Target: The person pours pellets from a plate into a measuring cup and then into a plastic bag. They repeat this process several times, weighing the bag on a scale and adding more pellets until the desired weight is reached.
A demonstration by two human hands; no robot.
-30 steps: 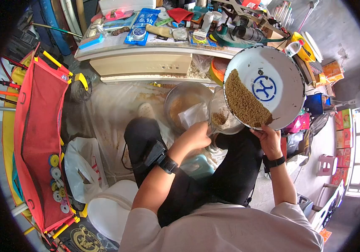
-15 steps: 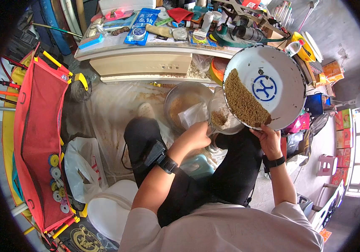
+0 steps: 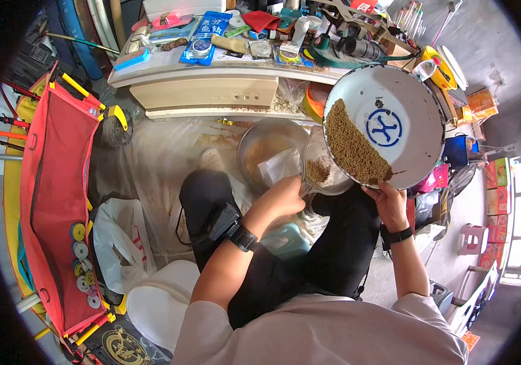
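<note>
My right hand [image 3: 388, 204] grips the lower rim of a white enamel basin [image 3: 415, 146], which is tilted. Brown granules [image 3: 355, 143] lie along the basin's left side, and a blue mark shows on its bottom. Partly beneath the basin is a clear container [image 3: 333, 185] with some granules and pale powder inside. My left hand [image 3: 288, 194] is closed at that container's left edge, apparently on its rim. Just left of it stands a round, see-through tub [image 3: 248, 137] with tan powder and a clear plastic bag [image 3: 280, 167] in it.
A cluttered table [image 3: 169, 76] with a drawer stands ahead. To the left are a long red bag [image 3: 60, 201] and a white plastic bag [image 3: 117, 237]. A white bucket [image 3: 157, 310] is at lower left, with a pale green box [image 3: 285, 241] between my legs.
The basin has shifted very slightly to the right. My hands look almost unmoved.
</note>
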